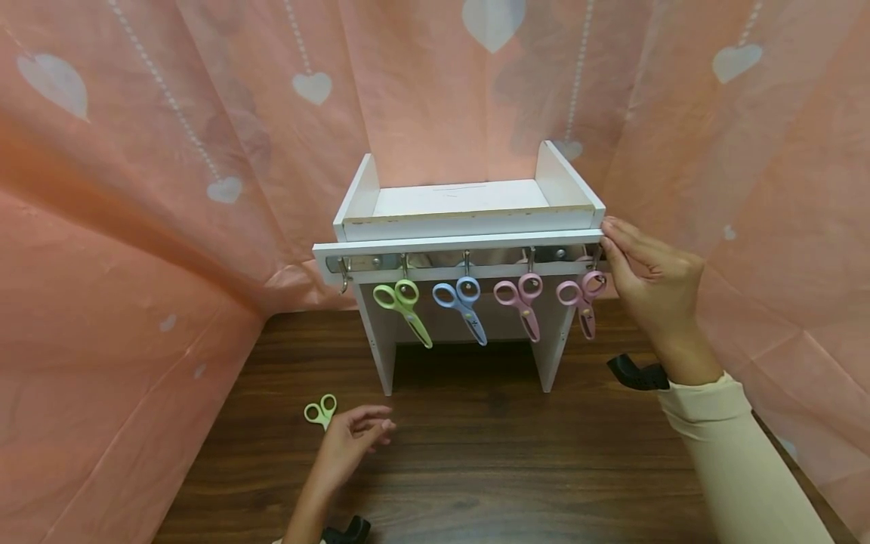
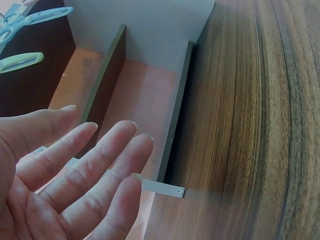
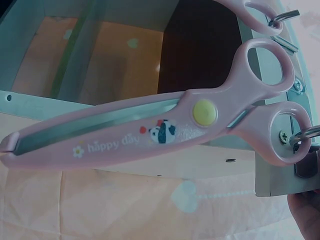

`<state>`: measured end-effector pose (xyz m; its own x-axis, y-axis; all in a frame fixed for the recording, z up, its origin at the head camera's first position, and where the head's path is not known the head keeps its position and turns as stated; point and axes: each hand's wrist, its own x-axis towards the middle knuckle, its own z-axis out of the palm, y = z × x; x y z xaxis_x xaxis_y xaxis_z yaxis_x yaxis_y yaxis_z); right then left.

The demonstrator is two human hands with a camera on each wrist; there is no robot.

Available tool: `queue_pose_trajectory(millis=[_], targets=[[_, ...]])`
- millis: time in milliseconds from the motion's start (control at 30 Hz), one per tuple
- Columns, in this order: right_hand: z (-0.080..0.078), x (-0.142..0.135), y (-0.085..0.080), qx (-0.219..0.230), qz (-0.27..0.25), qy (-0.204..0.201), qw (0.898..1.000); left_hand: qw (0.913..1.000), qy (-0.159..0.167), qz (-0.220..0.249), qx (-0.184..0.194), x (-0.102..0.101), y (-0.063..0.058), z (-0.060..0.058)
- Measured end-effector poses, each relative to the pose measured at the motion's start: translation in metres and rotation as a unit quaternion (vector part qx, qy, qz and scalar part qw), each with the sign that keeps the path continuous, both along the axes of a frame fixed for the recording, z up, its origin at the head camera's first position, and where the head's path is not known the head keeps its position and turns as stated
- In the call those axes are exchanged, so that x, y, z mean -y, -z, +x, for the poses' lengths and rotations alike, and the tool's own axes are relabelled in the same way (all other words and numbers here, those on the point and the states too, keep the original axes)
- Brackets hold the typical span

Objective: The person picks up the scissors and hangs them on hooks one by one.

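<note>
My right hand [image 1: 655, 276] grips the right end of a white shelf's hook board [image 1: 469, 240], thumb in front. From its metal hooks hang green scissors [image 1: 401, 306], blue scissors [image 1: 462, 302], pink scissors [image 1: 522, 302] and a second pair of pink scissors [image 1: 584, 298] beside my right fingers. This last pair [image 3: 165, 130] fills the right wrist view, one finger loop over a hook. The leftmost hook [image 1: 344, 276] is bare. Low over the table, my left hand [image 1: 353, 442] is relaxed and holds nothing. Another pair of green scissors [image 1: 322, 410] lies just behind it, the blades hidden.
The white shelf [image 1: 381, 340] stands on a dark wooden table [image 1: 489, 468], with an open tray-like top [image 1: 462, 198]. Pink curtains with white hearts [image 1: 421, 91] hang close behind and on both sides. Inside the shelf, a divider board [image 2: 107, 70] shows in the left wrist view.
</note>
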<state>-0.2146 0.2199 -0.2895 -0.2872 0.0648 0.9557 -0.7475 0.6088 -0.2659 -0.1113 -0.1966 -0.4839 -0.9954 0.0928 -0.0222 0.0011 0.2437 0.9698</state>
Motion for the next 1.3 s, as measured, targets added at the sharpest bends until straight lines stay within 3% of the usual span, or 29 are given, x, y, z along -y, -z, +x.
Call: queue_pose_trajectory(millis=[567,867,1300], targets=[[0.001,0.0,-0.001,0.003,0.004,0.001,1.0,0.9989,-0.047,-0.005,0.004,0.01,-0.004,0.008],[-0.001,-0.001,0.001,0.003,0.004,-0.002,1.0,0.9952,-0.085,-0.047,-0.012,0.019,-0.006,0.009],[-0.002,-0.003,0.002,0.002,0.007,-0.01,1.0,0.99,-0.103,-0.096,-0.005,0.028,-0.001,0.01]])
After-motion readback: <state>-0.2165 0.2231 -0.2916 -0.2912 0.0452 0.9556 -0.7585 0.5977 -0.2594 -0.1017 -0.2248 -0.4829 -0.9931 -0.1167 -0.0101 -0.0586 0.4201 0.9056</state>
